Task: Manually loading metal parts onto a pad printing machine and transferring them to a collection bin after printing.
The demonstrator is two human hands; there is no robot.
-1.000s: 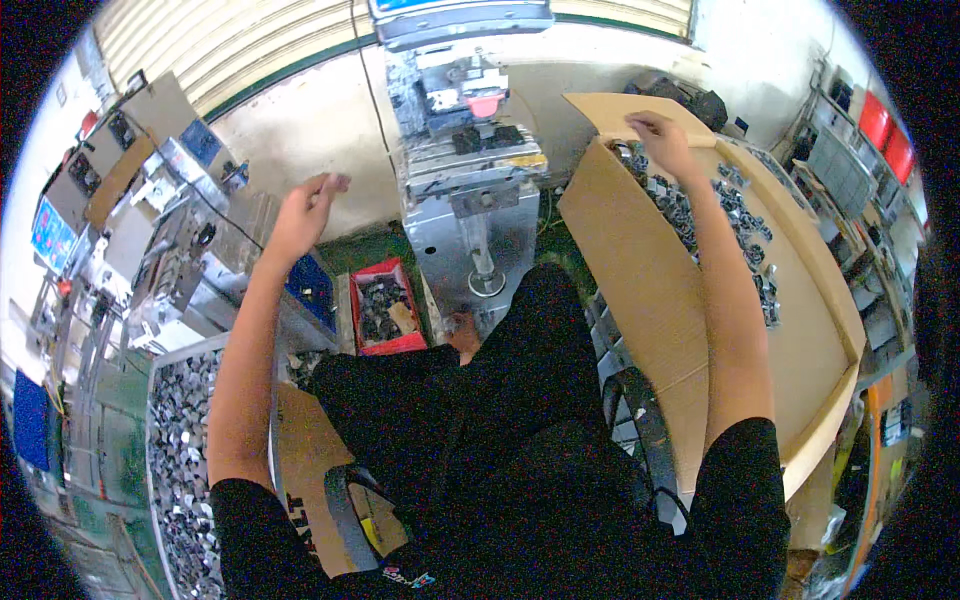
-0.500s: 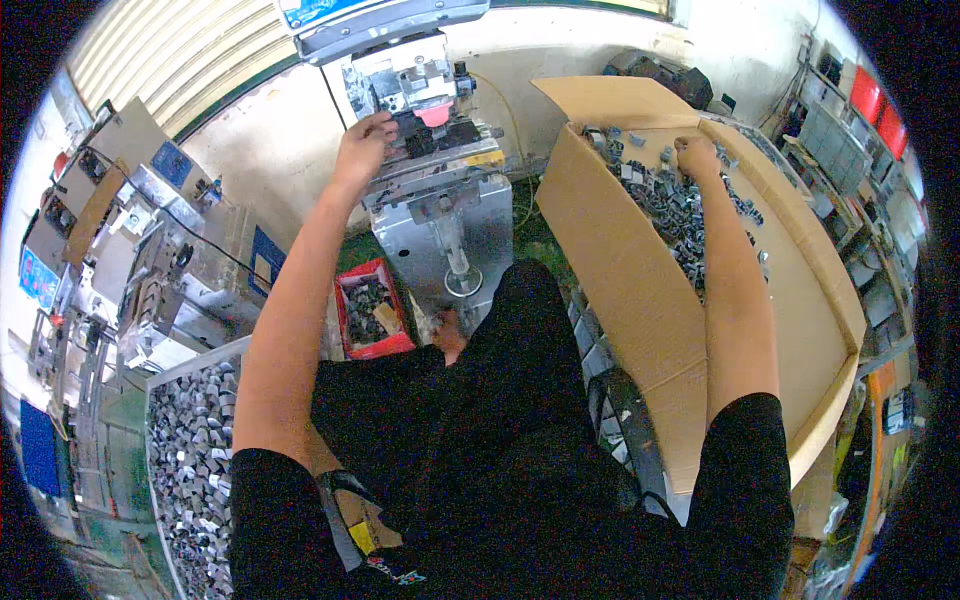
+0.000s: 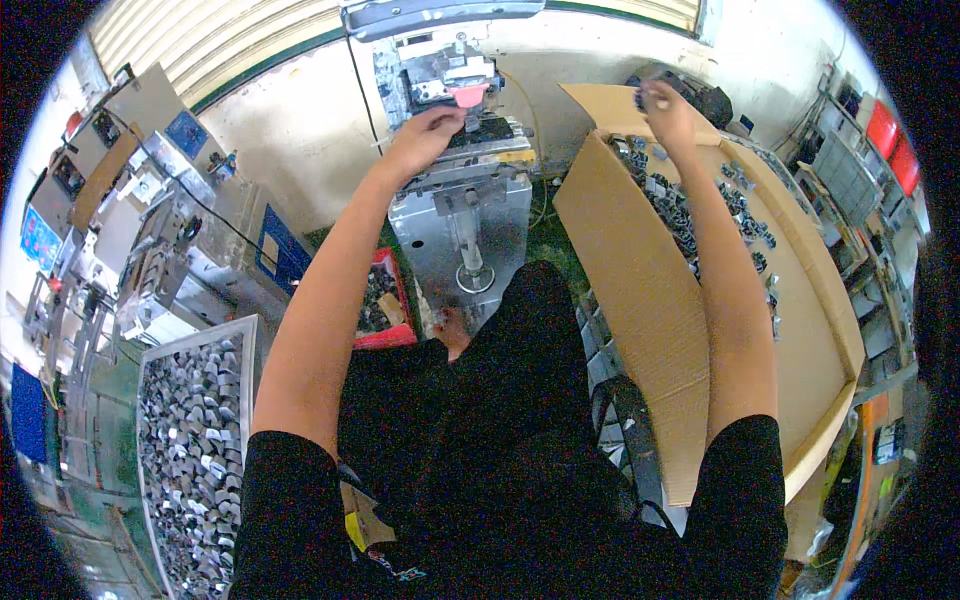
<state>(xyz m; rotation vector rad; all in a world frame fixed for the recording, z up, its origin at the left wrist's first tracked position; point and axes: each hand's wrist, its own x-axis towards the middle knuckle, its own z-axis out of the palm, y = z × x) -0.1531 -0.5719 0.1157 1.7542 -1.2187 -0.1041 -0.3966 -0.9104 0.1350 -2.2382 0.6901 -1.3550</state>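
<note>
1. Grey metal makes up the small press-like machine (image 3: 455, 150) straight ahead of the person, with a pink pad (image 3: 468, 95) hanging in its upper part.
2. At the machine's work area, just below and left of the pink pad, the left hand (image 3: 425, 135) has its fingers drawn together at the fixture; whether they pinch a part I cannot tell, as the spot is too small and dark.
3. Further right, the right hand (image 3: 665, 105) is raised above the far end of the cardboard box (image 3: 640, 300), its fingers pinched narrowly around a small dark metal part (image 3: 645, 97) that shows just at the fingertips.
4. That part sits above the box's far flap, clear of the heap below it.
5. Inside the box, a scatter of small grey metal parts (image 3: 720, 215) lies along the far and right side, beneath and beside the right forearm.
6. A red bin (image 3: 385, 305) with a few parts stands on the floor near the machine's base, partly hidden by the left arm.
7. At lower left, a shallow tray (image 3: 190, 440) is packed with shiny metal pieces, well apart from both hands.
</note>
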